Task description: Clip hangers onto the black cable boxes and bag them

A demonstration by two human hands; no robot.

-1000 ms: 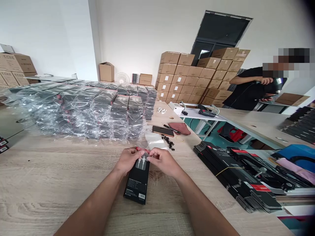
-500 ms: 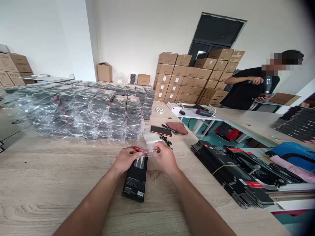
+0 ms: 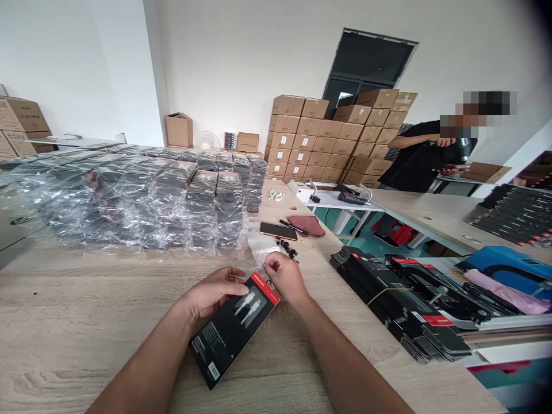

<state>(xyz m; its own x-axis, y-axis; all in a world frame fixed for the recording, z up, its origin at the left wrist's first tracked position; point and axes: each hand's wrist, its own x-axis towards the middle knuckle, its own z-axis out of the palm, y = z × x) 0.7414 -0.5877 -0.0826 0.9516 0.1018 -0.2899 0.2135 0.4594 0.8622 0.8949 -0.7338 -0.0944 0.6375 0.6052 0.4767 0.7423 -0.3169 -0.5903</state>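
My left hand grips a flat black product box with a red top strip and a window that shows white cable plugs. The box is tilted, its red end up to the right, above the wooden table. My right hand is pinched on the edge of a clear plastic bag just beyond the box's red end. Both hands are closed.
Stacks of bagged black boxes fill the table's far left. A phone, pen, red cloth and small black parts lie behind my hands. Flat black cartons lie at right. Cardboard boxes stand at the back. A person in black stands far right.
The box has swung from lying straight towards me to tilted, red end to the right, held by my left hand alone. My right hand has shifted right onto the clear bag.
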